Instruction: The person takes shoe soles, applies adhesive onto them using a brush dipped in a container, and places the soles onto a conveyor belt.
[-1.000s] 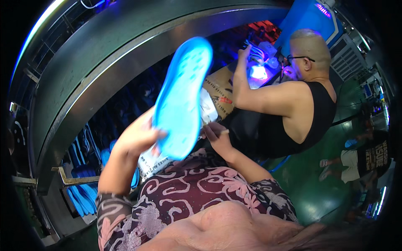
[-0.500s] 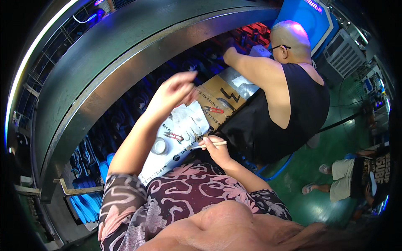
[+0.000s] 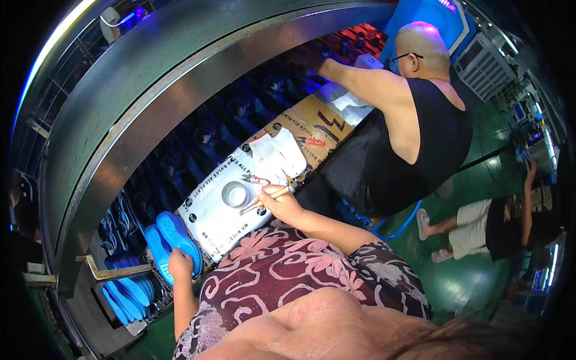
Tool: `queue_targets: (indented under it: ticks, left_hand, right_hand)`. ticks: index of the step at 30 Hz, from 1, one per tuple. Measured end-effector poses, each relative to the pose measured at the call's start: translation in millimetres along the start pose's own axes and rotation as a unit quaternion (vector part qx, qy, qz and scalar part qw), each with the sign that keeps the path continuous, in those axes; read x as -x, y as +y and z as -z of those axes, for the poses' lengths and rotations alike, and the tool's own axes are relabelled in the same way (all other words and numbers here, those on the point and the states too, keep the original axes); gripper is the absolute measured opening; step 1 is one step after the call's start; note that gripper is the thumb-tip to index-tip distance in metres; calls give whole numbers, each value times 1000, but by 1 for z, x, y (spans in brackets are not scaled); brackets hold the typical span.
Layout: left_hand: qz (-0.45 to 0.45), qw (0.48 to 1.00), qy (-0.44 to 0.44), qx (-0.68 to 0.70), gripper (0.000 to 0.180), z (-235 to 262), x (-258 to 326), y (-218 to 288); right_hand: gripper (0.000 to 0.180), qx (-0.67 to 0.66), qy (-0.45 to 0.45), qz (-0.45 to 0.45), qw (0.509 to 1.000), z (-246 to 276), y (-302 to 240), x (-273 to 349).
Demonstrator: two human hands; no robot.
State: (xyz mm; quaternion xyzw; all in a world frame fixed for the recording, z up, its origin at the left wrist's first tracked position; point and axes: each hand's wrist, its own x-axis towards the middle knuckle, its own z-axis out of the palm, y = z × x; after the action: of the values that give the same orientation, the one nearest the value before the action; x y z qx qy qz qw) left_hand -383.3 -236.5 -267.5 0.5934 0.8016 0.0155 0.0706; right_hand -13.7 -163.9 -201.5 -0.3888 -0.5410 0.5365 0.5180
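My left hand [image 3: 180, 265] is closed on the near end of a pair of blue shoe soles [image 3: 177, 234], lying side by side at the left end of the white-covered work surface [image 3: 207, 225]. In my right hand [image 3: 282, 204] is a thin brush [image 3: 282, 191] with a pale handle, its tip pointing left and down. Just left of that hand stands a round cup [image 3: 234, 195] with whitish contents. Small red-handled snips [image 3: 258, 180] lie behind the right fingers. Crumpled white paper [image 3: 279, 156] rests beyond them.
More blue soles [image 3: 126, 294] are stacked at lower left beside a metal bracket [image 3: 114, 272]. Dark shoe parts fill the space under the metal hood [image 3: 168, 90]. A co-worker [image 3: 414, 120] sits at right, reaching in. A second red-handled tool [image 3: 312, 142] lies on brown cardboard [image 3: 300, 123].
My left hand has swung down from above the white paper to the blue soles, now beside the work surface. My right hand with the brush has shifted left, nearer the cup.
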Motion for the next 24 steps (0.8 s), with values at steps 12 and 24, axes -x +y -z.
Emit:
queue_targets:
  ticks: [12,24]
  left_hand:
    - [-8,999,44,-28,29,4,-9,-18]
    - [249,475,-297,790,19,-2,14,-31]
  right_hand:
    - [32,12,5,-59,998,-8,-4,9]
    - [31,-9,31,-79,996,9,11,7]
